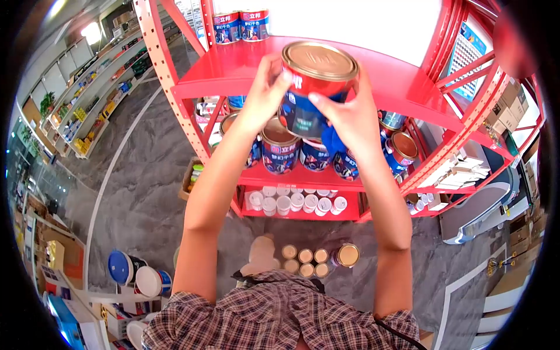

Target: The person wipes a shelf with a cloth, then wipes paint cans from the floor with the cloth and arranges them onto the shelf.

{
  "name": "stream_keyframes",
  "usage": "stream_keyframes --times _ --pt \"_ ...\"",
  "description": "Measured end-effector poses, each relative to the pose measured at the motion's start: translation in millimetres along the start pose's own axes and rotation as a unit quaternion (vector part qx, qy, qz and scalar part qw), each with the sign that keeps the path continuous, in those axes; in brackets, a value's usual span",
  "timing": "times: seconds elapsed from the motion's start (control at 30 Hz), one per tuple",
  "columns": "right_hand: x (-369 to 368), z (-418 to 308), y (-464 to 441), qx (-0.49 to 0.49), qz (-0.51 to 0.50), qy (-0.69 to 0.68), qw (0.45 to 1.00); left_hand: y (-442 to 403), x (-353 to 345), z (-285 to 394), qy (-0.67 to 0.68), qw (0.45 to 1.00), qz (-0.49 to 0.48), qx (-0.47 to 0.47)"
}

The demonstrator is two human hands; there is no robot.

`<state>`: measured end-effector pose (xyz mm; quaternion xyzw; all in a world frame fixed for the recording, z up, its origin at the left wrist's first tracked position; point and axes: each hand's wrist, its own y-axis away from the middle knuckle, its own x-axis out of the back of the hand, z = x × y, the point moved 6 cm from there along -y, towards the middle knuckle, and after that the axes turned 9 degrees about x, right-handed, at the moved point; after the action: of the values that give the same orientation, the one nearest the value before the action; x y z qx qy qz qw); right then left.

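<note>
Between my two hands is a large paint can with a gold lid and a red and blue label, held up at the front edge of the red top shelf. My left hand is closed round its left side, thumb near the upper rim. On the opposite side my right hand grips it, thumb across the label. A blue cloth shows just under my right hand; whether the hand holds it too, I cannot tell. Behind and below, similar paint cans stand on the middle shelf.
Two paint cans stand at the top shelf's left end. White-lidded tubs line the bottom shelf. Several small gold-lidded cans and a larger can are on the floor by my feet. Buckets stand at lower left.
</note>
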<state>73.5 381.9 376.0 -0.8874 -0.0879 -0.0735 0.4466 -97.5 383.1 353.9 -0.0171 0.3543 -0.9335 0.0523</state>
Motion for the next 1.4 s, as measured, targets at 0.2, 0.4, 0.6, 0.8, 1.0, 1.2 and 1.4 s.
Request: stream_keyframes --times 0.2,0.4,0.6,0.8,1.0,1.2,1.4 --pt "-37 69 -99 0.009 0.043 0.078 0.996 -103 56 -32 -0.207 0.975 0.058 -0.05" --pt "-75 135 -158 -0.077 -0.085 -0.037 0.993 -149 92 -82 -0.227 0.971 0.044 0.053" --pt "-85 183 -184 -0.117 -0.18 -0.087 0.973 -151 101 -92 -0.332 0.937 0.113 0.008" --pt "-68 208 -208 -0.105 -0.225 0.044 0.968 -155 99 -110 -0.31 0.948 0.046 0.06" --pt "-69 204 -182 -0.06 -0.169 0.318 0.931 -136 91 -119 -0.416 0.895 -0.132 0.088" --pt "-127 218 -178 -0.019 -0.125 0.239 0.963 -119 100 -117 -0.507 0.85 -0.108 0.091" --pt "-146 239 -199 -0.142 -0.051 0.333 0.931 -121 124 -111 -0.555 0.823 -0.078 0.091"
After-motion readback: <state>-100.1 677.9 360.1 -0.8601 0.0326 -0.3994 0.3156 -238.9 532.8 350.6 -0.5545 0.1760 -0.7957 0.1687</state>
